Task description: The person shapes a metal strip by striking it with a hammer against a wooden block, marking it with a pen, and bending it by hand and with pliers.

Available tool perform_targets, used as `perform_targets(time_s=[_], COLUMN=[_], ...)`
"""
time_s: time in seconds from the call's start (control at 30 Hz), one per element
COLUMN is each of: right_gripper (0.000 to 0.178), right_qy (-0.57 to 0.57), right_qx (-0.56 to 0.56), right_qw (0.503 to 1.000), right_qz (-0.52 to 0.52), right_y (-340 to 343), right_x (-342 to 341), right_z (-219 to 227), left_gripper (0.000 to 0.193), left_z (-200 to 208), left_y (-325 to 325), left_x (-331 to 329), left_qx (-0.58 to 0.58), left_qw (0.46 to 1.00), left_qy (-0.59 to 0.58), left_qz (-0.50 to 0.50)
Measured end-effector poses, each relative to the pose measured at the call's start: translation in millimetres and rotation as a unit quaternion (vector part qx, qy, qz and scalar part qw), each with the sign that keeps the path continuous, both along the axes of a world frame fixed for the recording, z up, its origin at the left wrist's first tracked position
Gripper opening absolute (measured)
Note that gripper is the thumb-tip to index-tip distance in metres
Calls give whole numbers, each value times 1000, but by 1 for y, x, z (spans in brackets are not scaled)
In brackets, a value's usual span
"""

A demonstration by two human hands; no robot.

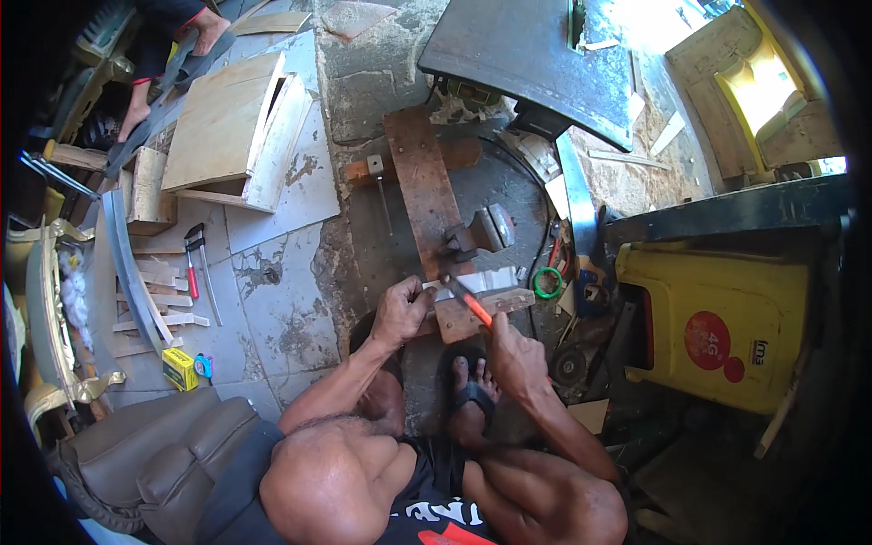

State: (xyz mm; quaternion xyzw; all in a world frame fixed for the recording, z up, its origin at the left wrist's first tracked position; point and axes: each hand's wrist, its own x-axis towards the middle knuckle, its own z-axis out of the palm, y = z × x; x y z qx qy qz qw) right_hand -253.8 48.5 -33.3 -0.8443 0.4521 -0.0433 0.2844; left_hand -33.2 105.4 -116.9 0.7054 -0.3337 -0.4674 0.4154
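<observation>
Hammer (474, 307) with an orange handle is occupying the work area near centre; its head is either touching or hovering just above a silvery piece (498, 280), which one cannot tell. Sequence, left to right: pale wood strips (182, 321) are lying at left. A yellow box (180, 370) is standing nearer, with a blue tape measure (203, 365) sitting just beside it. A red-handled tool (192, 282) is lying beyond them. The left hand (401, 315), fingers curled, is gripping the silvery piece's left end. A wooden block (463, 322) is supporting that piece. The right hand (518, 359) is gripping the hammer handle, fist closed. A green ring (538, 284) is lying right of the block. A yellow bin (668, 363) is occupying the far right.
</observation>
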Motion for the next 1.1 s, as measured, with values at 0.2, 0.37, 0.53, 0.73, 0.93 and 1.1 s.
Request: perform_targets(time_s=[0.2,0.37,0.53,0.73,0.93,1.1], right_gripper=[19,23,20,19,18,18], right_qy=[-71,4,64,28,-33,12], right_qx=[-45,-37,0,-6,-49,-36], right_qw=[996,999,998,1000,998,999], right_qz=[11,13,27,-7,-5,-10], right_y=[15,16,16,20,22,11], right_x=[-15,-18,-20,-23,-24,-6], right_z=[-13,-8,-23,-15,-22,0], left_gripper=[32,30,30,32,32,31], left_z=[-6,8,9,1,-2,2], left_y=[3,-2,0,-5,-4,1], left_x=[-1,0,1,-4,-1,2], left_qx=[-38,-26,-13,-37,-26,-15], left_qw=[997,999,1000,999,1000,1000], left_qy=[57,13,-14,16,16,-1], left_qz=[26,13,10,1,2,7])
